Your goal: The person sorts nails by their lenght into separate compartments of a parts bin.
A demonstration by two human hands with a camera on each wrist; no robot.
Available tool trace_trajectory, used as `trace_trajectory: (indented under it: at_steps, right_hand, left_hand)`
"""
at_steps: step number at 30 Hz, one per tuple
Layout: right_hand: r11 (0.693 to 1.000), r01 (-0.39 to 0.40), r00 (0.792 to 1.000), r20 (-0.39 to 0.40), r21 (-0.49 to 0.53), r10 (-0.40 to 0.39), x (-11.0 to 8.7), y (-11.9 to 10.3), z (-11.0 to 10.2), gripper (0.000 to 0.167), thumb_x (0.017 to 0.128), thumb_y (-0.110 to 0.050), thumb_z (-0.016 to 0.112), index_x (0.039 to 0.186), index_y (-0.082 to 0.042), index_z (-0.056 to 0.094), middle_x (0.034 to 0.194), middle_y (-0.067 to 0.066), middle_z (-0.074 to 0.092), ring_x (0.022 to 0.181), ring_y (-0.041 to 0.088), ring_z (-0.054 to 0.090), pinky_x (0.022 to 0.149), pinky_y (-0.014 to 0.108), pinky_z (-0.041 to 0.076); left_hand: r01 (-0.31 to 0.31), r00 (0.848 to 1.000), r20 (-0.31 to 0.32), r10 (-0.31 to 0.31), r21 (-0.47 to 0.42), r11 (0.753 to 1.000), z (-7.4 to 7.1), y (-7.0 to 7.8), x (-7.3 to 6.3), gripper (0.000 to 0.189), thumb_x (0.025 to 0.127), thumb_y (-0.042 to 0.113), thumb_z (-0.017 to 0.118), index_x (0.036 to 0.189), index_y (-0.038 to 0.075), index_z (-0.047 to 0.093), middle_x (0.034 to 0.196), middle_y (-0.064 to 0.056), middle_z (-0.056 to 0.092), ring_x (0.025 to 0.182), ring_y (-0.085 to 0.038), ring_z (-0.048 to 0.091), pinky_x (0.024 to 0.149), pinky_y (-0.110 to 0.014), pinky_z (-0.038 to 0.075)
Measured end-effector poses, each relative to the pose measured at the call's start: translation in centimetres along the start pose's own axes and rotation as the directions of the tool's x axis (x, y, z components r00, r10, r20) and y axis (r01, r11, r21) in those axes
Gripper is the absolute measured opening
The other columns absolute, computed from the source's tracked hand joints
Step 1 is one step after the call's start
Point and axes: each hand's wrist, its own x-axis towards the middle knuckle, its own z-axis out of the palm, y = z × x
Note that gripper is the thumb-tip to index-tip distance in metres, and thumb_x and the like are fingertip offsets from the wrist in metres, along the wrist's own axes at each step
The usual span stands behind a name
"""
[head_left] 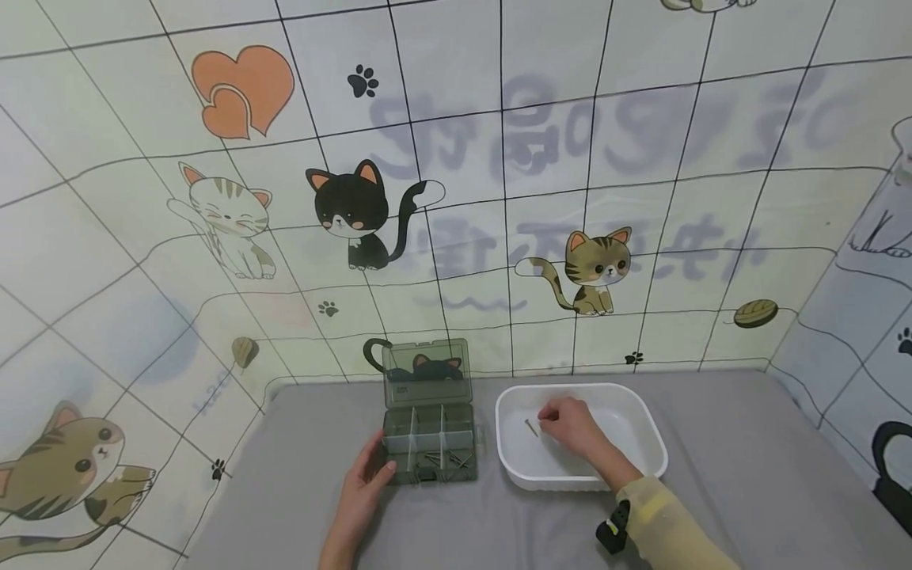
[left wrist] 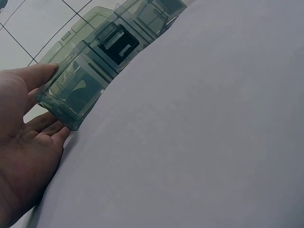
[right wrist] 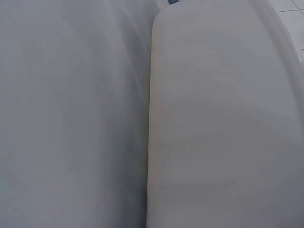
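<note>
A green translucent compartment box (head_left: 420, 431) stands on the cloth with its lid (head_left: 427, 372) raised at the back. Several screws (head_left: 456, 459) lie in its front compartments. My left hand (head_left: 363, 483) holds the box at its left side; in the left wrist view the thumb is at the upper edge and the other fingers are against the side. My right hand (head_left: 570, 427) reaches down into a white tray (head_left: 513, 467), fingers bent. A screw (head_left: 531, 427) lies in the tray just left of the fingertips. I cannot tell whether the right fingertips pinch anything.
Grey cloth (head_left: 285, 475) covers the table under the box and tray. Behind it rises a white wall (head_left: 470, 277) with grid lines and printed cats. A black curved object (head_left: 891, 467) is at the far right edge. The tray's wall (right wrist: 209, 118) fills much of the right wrist view.
</note>
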Motion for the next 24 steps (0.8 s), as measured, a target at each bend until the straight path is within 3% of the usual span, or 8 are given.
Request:
trace_trajectory:
  at_steps: [10,24]
  right_hand:
    - [1.0,-0.016,1.0,0.01,-0.019,0.017,0.02,0.05,-0.13,0.01,0.086,-0.003,0.073,0.095,0.001,0.076,0.089,0.005,0.072,0.082,0.019,0.065,0.074,0.037,0.057]
    - [1.0,-0.024,0.999,0.043,0.01,0.024,-0.02,0.16,-0.15,0.013,0.089,-0.009,0.075,0.098,0.002,0.076,0.09,0.005,0.072,0.083,0.018,0.064,0.071,0.034,0.056]
  left_hand:
    - [-0.006,1.0,0.001,0.006,0.0,1.0,0.04,0.02,0.06,0.064,0.102,0.01,0.064,0.159,0.004,0.035,0.166,-0.02,0.026,0.154,-0.038,0.018,0.123,-0.05,0.016]
    - [-0.001,1.0,0.003,0.001,0.005,1.0,0.01,0.11,-0.02,0.065,0.101,0.011,0.065,0.159,0.005,0.036,0.166,-0.019,0.026,0.154,-0.036,0.019,0.123,-0.049,0.018]
